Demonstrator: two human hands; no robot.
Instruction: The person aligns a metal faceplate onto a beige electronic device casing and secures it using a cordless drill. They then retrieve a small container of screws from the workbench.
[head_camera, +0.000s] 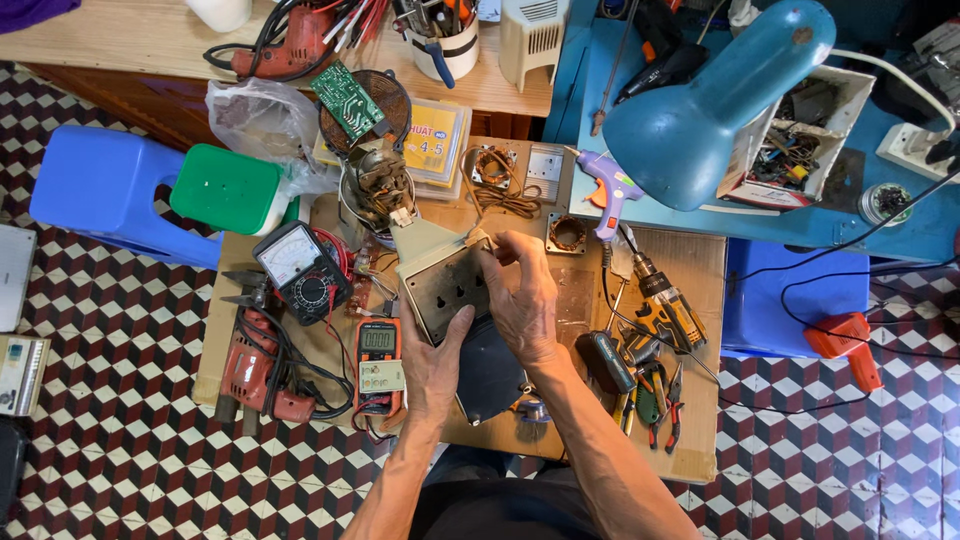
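Observation:
A beige fan body (440, 285) with an exposed motor (375, 190) and wire guard at its far end lies on a low cardboard-covered table (700, 440). My left hand (432, 368) supports the beige housing from below, thumb against its near side. My right hand (522, 300) grips the housing's right edge, fingertips at its top corner near a small white connector (478, 238). A dark round base piece (490, 378) lies under both hands.
Left of the fan lie an analog meter (298, 268), an orange digital multimeter (378, 345) and a red drill (255, 370). To the right are a cordless drill (665, 305), pliers (665, 400), a glue gun (612, 190) and a blue desk lamp (715, 100). A blue stool (100, 190) stands left.

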